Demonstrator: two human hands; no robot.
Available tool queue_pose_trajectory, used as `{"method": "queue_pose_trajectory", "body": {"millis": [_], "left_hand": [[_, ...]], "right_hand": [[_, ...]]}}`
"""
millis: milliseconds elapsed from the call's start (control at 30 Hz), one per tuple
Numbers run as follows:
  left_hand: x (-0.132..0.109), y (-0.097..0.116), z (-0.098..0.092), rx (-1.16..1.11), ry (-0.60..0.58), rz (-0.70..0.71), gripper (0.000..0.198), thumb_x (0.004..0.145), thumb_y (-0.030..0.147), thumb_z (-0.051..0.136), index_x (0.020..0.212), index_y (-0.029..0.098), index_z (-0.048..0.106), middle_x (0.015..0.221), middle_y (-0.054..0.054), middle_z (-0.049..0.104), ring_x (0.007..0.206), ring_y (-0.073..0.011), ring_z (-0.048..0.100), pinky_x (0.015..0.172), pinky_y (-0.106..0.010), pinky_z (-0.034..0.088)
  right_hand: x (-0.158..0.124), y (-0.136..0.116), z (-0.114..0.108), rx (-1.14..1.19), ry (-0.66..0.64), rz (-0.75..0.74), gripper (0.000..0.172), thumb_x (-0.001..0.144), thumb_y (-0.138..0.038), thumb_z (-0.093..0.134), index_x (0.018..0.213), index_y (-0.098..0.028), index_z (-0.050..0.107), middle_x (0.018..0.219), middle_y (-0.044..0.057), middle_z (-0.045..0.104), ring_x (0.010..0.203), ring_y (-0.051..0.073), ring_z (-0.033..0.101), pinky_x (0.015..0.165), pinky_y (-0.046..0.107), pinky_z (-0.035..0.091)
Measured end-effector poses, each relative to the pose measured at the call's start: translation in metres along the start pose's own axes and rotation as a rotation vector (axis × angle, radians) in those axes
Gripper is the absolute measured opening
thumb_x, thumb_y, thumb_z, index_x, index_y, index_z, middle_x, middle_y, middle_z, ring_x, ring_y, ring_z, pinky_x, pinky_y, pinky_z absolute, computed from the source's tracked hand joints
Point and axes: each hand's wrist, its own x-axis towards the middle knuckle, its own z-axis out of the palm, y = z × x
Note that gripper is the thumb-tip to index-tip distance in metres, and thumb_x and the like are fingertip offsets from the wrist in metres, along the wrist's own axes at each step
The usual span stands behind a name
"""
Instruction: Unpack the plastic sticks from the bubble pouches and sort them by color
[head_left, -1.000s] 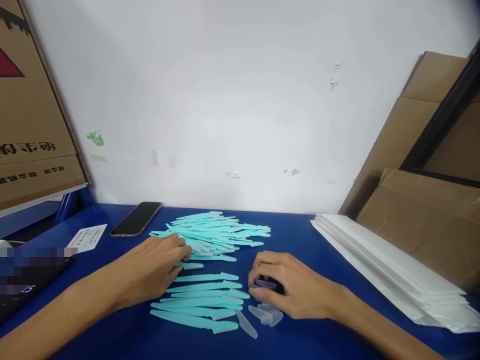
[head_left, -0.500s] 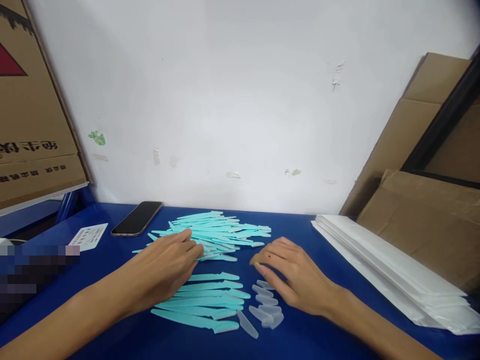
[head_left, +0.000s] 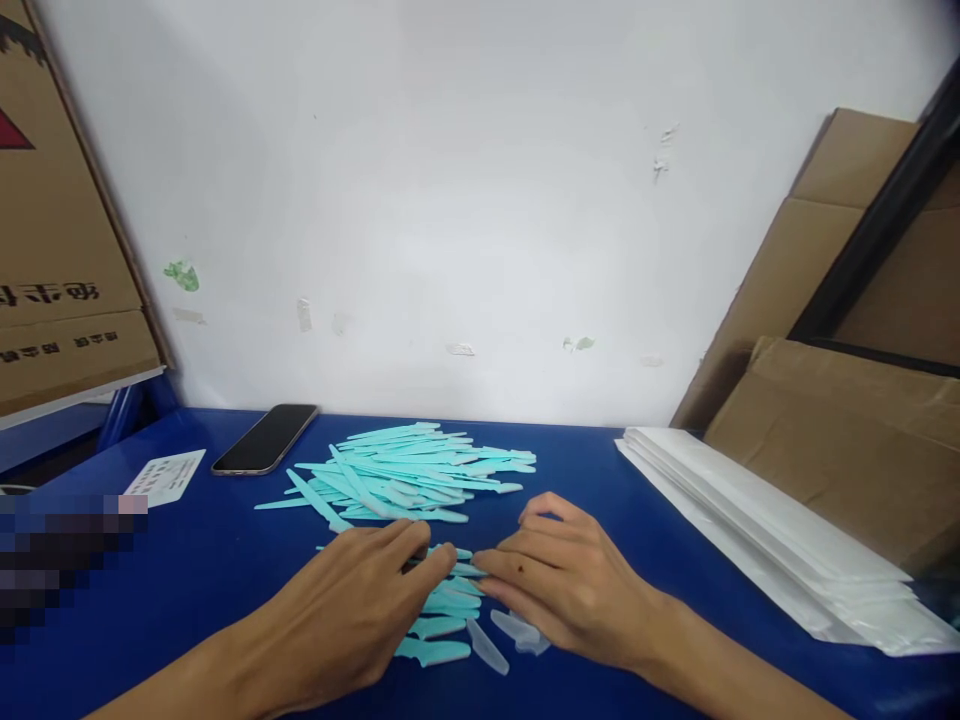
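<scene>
L hand [head_left: 352,600] flat on teal handles [head_left: 448,600], no grasp | R hand [head_left: 570,590] flat, nothing held | handles prob light, stiff, slick; pinch mid-shaft | clear caps [head_left: 487,647] adj.

The desk [head_left: 187,580] is deep blue. The plastic pieces [head_left: 405,470] are turquoise, the caps [head_left: 487,648] frosted and colourless. The phone [head_left: 264,438] is glossy black, the card [head_left: 165,475] white with fine print, the stacked sheets [head_left: 750,530] white, the cardboard boxes [head_left: 847,440] plain brown, the wall [head_left: 450,200] white.

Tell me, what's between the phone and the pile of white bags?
A heap of turquoise plastic handles lies between phone and white bags, in the head view.
</scene>
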Motion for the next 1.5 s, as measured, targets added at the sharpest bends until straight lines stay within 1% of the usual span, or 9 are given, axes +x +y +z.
{"method": "queue_pose_trajectory", "body": {"millis": [100,367,533,633,767,967,1100,1300,1500], "left_hand": [[0.003,0.002,0.001,0.027,0.084,0.02,0.012,0.1,0.012,0.045,0.102,0.022,0.05,0.078,0.0,0.061,0.061,-0.0185,0.058,0.049,-0.032,0.03],[0.004,-0.005,-0.007,0.072,0.302,-0.058,0.028,0.109,0.029,0.043,0.085,0.021,0.056,0.061,0.004,0.057,0.048,-0.015,0.054,0.044,-0.032,0.028],[-0.002,-0.027,0.0,-0.059,0.151,-0.207,0.021,0.107,0.02,0.038,0.112,0.02,0.059,0.089,-0.004,0.067,0.068,-0.0182,0.064,0.052,-0.027,0.042],[-0.005,-0.034,0.009,-0.104,0.046,-0.221,0.042,0.097,0.003,0.037,0.13,0.022,0.055,0.11,-0.01,0.067,0.086,-0.0219,0.067,0.062,-0.028,0.051],[-0.009,-0.033,0.017,-0.12,-0.04,-0.173,0.072,0.082,-0.011,0.038,0.142,0.026,0.05,0.12,-0.011,0.064,0.103,-0.0244,0.065,0.077,-0.031,0.056],[-0.007,-0.028,0.014,-0.199,-0.079,-0.107,0.069,0.083,-0.012,0.044,0.139,0.028,0.051,0.123,-0.007,0.064,0.108,-0.0233,0.063,0.082,-0.029,0.057],[-0.004,-0.044,0.001,-0.106,-0.008,-0.071,0.062,0.082,-0.011,0.04,0.129,0.024,0.06,0.117,-0.009,0.067,0.101,-0.0236,0.065,0.082,-0.034,0.054],[-0.018,-0.081,-0.03,-0.074,-0.16,-0.222,0.032,0.094,0.009,0.043,0.099,0.024,0.071,0.094,-0.006,0.07,0.08,-0.022,0.067,0.065,-0.031,0.047],[-0.034,-0.09,-0.021,-0.095,-0.26,-0.356,0.018,0.087,0.017,0.056,0.095,0.025,0.069,0.091,-0.005,0.072,0.073,-0.0222,0.068,0.057,-0.028,0.039]], "right_hand": [[0.0,-0.001,0.002,-0.003,0.018,-0.003,0.01,0.103,-0.022,0.06,0.107,-0.017,0.068,0.084,-0.001,0.078,0.063,0.011,0.063,0.086,0.034,0.049],[-0.004,0.009,0.0,-0.027,-0.013,0.022,0.011,0.105,-0.019,0.057,0.103,-0.018,0.068,0.084,-0.002,0.078,0.064,0.01,0.065,0.097,0.037,0.045],[-0.013,0.034,-0.009,-0.057,-0.181,0.147,0.019,0.107,-0.027,0.055,0.103,-0.02,0.072,0.086,0.0,0.078,0.071,0.013,0.069,0.1,0.041,0.043],[-0.019,0.05,-0.014,-0.049,-0.294,0.178,0.023,0.107,-0.03,0.053,0.103,-0.022,0.074,0.089,-0.001,0.079,0.073,0.013,0.07,0.1,0.041,0.043],[-0.025,0.062,-0.019,-0.015,-0.433,0.238,0.025,0.106,-0.037,0.055,0.102,-0.024,0.075,0.091,-0.001,0.079,0.079,0.015,0.072,0.084,0.034,0.047],[-0.021,0.057,-0.023,0.023,-0.513,0.338,0.031,0.105,-0.048,0.054,0.107,-0.025,0.075,0.097,0.001,0.078,0.087,0.018,0.073,0.079,0.032,0.049],[-0.015,0.048,-0.021,0.018,-0.516,0.343,0.03,0.108,-0.043,0.048,0.117,-0.025,0.071,0.109,0.002,0.076,0.095,0.019,0.071,0.085,0.032,0.05],[-0.011,0.039,-0.019,0.045,-0.536,0.326,0.03,0.108,-0.041,0.047,0.105,-0.023,0.071,0.097,0.0,0.073,0.082,0.016,0.067,0.073,0.029,0.046],[-0.012,0.036,-0.02,0.057,-0.572,0.353,0.036,0.11,-0.041,0.043,0.094,-0.022,0.069,0.086,-0.001,0.07,0.073,0.014,0.063,0.068,0.029,0.042]]}}
